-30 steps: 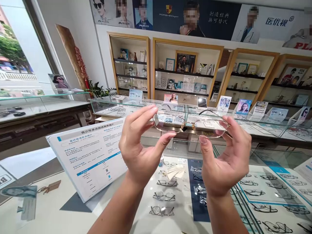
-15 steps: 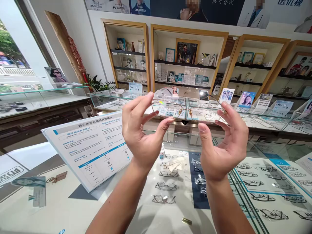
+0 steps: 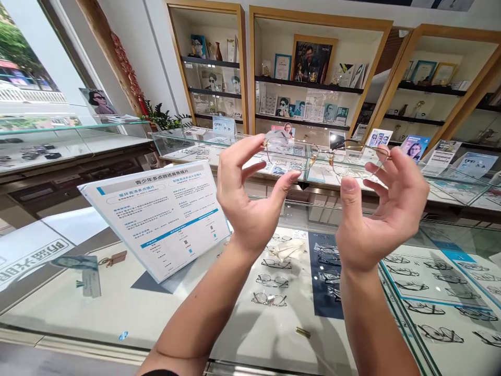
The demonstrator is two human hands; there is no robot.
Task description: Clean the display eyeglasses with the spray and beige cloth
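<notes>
A pair of thin-rimmed eyeglasses [image 3: 315, 155] is held up in the air above the glass counter, gold at the bridge and with a darker upper rim on the right lens. My left hand [image 3: 250, 201] grips its left side, fingertips at the outer rim and thumb by the lower edge. At the other end, my right hand [image 3: 379, 214] has its fingers on the outer right corner, with the thumb below the right lens. Below the hands, several eyeglasses [image 3: 272, 281] lie in a column on the counter, beside a crumpled cream cloth [image 3: 287, 249].
A white printed sign board [image 3: 172, 224] stands left of my left arm. On the glass counter lie a small gold piece [image 3: 302, 332] and a brown tag [image 3: 117, 258]. A display case of eyeglasses [image 3: 442, 292] is at right. Wooden shelves [image 3: 250, 68] line the back wall.
Both hands and the eyeglasses have shifted right and slightly up in view, and the frame's gold bridge shows more clearly. The surrounding scene has moved up as the camera tilted down.
</notes>
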